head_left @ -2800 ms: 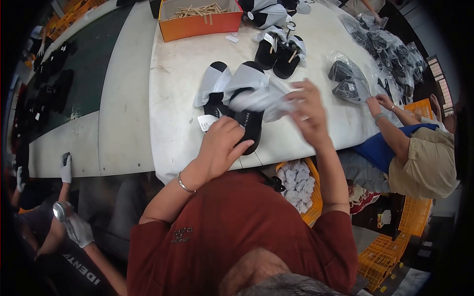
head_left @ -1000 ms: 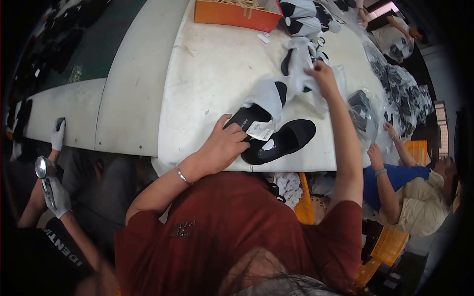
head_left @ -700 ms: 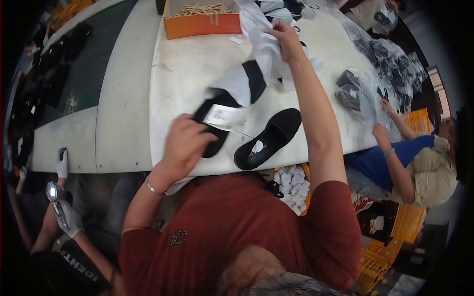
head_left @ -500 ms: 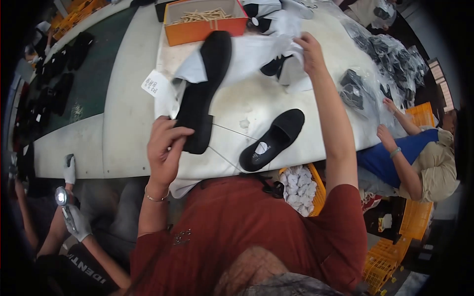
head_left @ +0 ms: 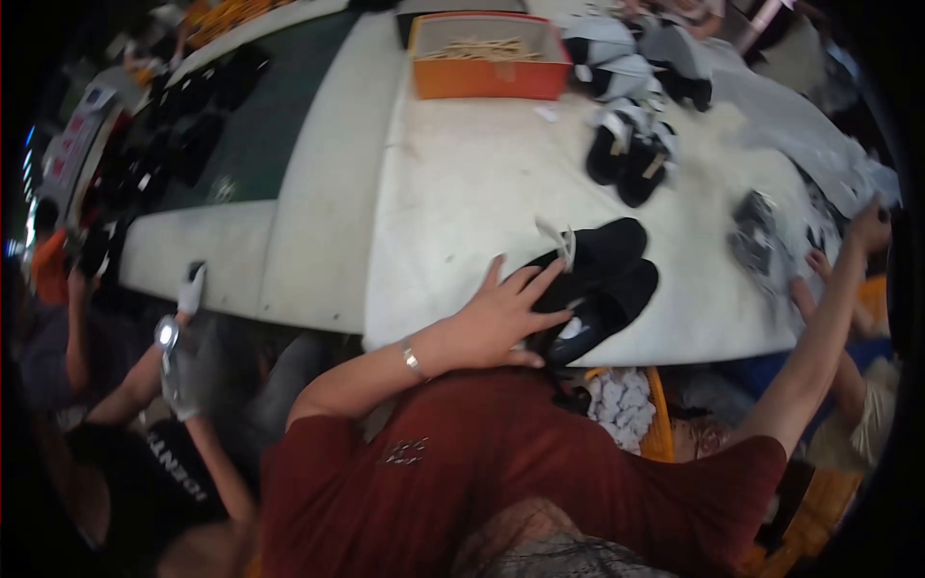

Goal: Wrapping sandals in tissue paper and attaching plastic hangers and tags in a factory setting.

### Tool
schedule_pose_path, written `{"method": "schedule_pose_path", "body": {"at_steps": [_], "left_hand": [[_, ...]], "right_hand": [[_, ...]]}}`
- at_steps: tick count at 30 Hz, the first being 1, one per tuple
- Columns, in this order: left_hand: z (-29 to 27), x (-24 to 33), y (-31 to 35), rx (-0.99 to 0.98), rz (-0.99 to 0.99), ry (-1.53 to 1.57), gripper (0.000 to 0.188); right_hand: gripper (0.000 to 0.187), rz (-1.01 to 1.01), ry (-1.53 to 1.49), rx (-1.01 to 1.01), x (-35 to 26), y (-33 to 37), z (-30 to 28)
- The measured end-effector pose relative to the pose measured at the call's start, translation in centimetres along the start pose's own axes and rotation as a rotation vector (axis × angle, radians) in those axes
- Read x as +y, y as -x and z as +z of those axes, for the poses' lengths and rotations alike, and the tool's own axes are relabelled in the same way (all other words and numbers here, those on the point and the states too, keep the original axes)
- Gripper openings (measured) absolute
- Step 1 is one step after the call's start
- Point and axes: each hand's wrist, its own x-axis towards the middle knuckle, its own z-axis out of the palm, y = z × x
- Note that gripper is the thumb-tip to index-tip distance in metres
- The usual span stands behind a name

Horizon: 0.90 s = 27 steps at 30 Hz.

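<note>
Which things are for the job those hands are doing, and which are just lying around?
Seemingly in the job:
black shoes, under the left hand
pale sheet, by the right hand

Seemingly just nearby:
orange box of wooden sticks
crumpled white wads

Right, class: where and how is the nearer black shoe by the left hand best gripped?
Probably grip the nearer black shoe by its toe, from the right, thumb on top: that rounded end is closed and uncovered, while the left hand is at the heel end and the other black shoe lies along its far side.
</note>
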Motion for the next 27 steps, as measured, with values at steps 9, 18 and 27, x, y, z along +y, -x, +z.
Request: {"method": "schedule_pose_path", "body": {"at_steps": [9, 18, 27], "left_hand": [[3.6, 4.2, -0.4, -0.001, -0.034, -0.302, 0.080], [5.8, 7.3, -4.0, -0.050, 0.193, -0.233, 0.078], [1.8, 3.9, -2.4, 0.061, 0.176, 0.105, 0.045]], "right_hand": [[0.033, -0.299, 0.493, -0.659, 4.3, 18.7, -1.4], [0.052, -0.191, -0.380, -0.607, -7.2, 39.3, -10.0], [0.067, 0.243, -0.899, -1.094, -23.6, 50.7, -30.7]]}}
